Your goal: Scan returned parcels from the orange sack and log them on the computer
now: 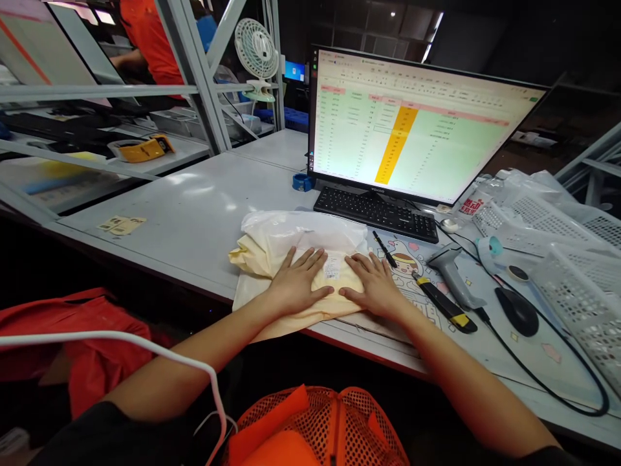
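Fingers of the left hand (298,288) and right hand (377,288) lay loosely spread, gripping nothing, flat on a pale yellow and white parcel (330,238) at the front edge of the desk (194,213). Both palms hid part of its wrapping, and how hard they pressed could not be told. Between the thumbs and forefingers showed a white label (332,266) (its print too small to read).

Beyond the parcel stood a black keyboard (373,212) and a monitor (407,129) with an orange column on its spreadsheet; the entries and the maker's name on the lower bezel were too blurred to read. Red characters on a plastic bag (473,206) were no clearer. White baskets (577,291) ran past the right edge, and at upper left a person in orange (150,42) was cut off above.
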A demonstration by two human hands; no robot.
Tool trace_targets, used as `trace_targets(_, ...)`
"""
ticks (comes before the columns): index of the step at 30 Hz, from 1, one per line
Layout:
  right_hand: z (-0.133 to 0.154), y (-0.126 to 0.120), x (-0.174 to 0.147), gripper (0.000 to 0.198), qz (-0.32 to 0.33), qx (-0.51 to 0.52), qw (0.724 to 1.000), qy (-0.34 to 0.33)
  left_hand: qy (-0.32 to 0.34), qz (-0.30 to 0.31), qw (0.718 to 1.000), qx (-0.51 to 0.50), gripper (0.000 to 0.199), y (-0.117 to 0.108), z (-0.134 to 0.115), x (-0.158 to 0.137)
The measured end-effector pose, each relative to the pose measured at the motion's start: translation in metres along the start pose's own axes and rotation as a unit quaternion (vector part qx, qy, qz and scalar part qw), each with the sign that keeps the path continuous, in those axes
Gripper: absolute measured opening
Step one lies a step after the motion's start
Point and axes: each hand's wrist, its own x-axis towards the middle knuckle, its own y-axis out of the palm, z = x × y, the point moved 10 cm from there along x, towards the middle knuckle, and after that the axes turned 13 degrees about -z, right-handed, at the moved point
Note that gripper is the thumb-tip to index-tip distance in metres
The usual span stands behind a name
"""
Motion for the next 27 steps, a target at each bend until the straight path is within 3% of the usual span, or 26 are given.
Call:
trace_targets(3,-0.001,-0.021,-0.002,0.078,-0.028,0.069,0.997,-0.021,-0.014,0.003,1.0,0.007,0.092,0.001,0.002,-0.001)
trace_targets(5,-0.017,-0.057,-0.006,0.067,-0.083,0.11,0.99,-0.017,-0.014,-0.005,1.0,0.006,0.092,0.0,0.002,-0.001)
trace_targets(7,-0.059,-0.103,-0.015,0.059,-0.164,0.072,0.982,0.061,-0.01,-0.014,1.0,0.004,0.091,-0.002,0.001,-0.001)
trace_targets(9,-0.117,-0.141,-0.036,0.063,-0.2,-0.06,0.958,0.194,-0.009,-0.019,1.0,0.002,0.09,-0.003,0.0,-0.001)
trace_targets(11,-0.165,-0.153,-0.06,0.071,-0.141,-0.183,0.925,0.302,-0.008,-0.028,1.0,0.001,0.088,-0.005,-0.001,-0.002)
trace_targets(14,-0.202,-0.132,-0.085,0.074,-0.007,-0.241,0.899,0.365,0.002,-0.042,0.999,0.002,0.082,-0.011,-0.007,-0.001)
trace_targets(16,-0.207,-0.116,-0.087,0.067,0.013,-0.236,0.898,0.371,0.012,-0.043,0.999,0.007,0.075,-0.015,-0.012,0.001)
trace_targets(18,-0.204,-0.112,-0.081,0.06,-0.009,-0.222,0.899,0.378,0.018,-0.03,0.999,0.013,0.071,-0.015,-0.015,0.003)
trace_targets(22,-0.19,-0.134,-0.068,0.043,-0.01,-0.164,0.906,0.391,0.014,0.007,1.0,0.018,0.076,-0.011,-0.015,0.006)
trace_targets(24,-0.17,-0.147,-0.064,0.038,0.02,-0.05,0.921,0.385,0.014,0.003,1.0,0.014,0.076,-0.011,-0.015,0.006)
trace_targets(27,-0.104,-0.157,-0.053,0.042,0.103,0.158,0.933,0.308,0.012,-0.006,1.0,0.009,0.076,-0.011,-0.014,0.005)
